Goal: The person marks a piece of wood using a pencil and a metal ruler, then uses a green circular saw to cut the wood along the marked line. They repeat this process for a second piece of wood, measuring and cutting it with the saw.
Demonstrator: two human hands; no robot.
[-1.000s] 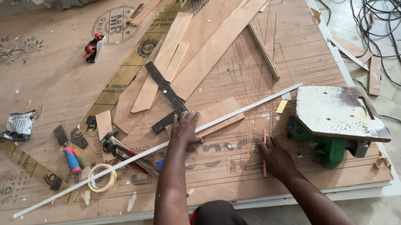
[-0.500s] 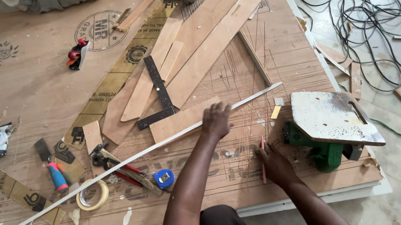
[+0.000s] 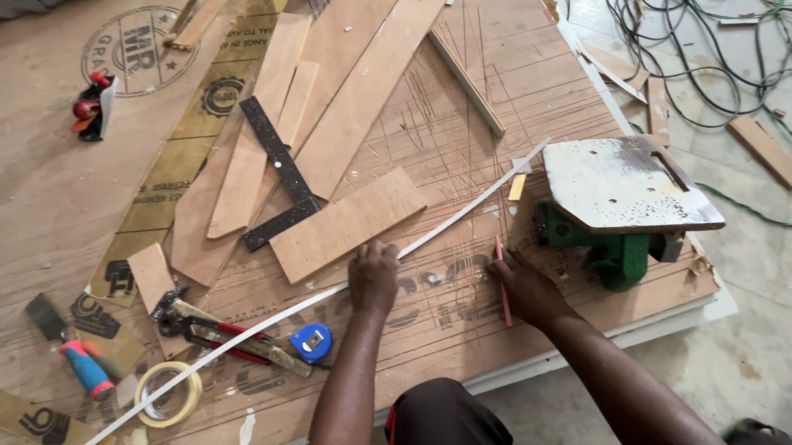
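Observation:
My left hand (image 3: 374,273) presses down on a long thin white strip (image 3: 230,339) that runs diagonally across the plywood sheet (image 3: 25,195). My right hand (image 3: 526,287) holds a red pencil (image 3: 503,285) upright on the board, just right of the strip. A rectangular plywood offcut (image 3: 346,223) lies directly beyond my left hand. A black L-shaped square (image 3: 283,171) rests on longer wood planks (image 3: 351,88) further back.
An upturned green circular saw (image 3: 617,197) sits right of my right hand. Pliers (image 3: 219,330), a blue tape measure (image 3: 311,341), a tape roll (image 3: 167,393) and a chisel (image 3: 73,354) lie to the left. Tangled cables (image 3: 719,7) cover the floor at right.
The view has shifted, and the tools sit further left in frame. My left hand slid along the strip toward the right. My right hand stays on the pencil.

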